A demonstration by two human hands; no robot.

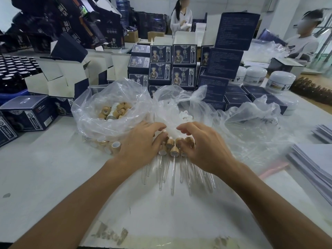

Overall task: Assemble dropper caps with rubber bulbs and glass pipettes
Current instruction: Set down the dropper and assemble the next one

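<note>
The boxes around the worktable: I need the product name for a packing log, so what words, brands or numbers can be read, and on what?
Dark blue boxes with a portrait: vertical lettering and a round emblem, too small and blurred to read.
Tall boxes, back panels: fine print, unreadable.
Tilted dark cartons: large pale characters, too blurred to quote.
White jars: label text unreadable.
Nothing can be quoted with confidence.

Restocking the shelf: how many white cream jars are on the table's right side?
3 in plain sight: first jar, second jar, third jar, in a row behind the dark boxes. Others may be hidden.
</note>
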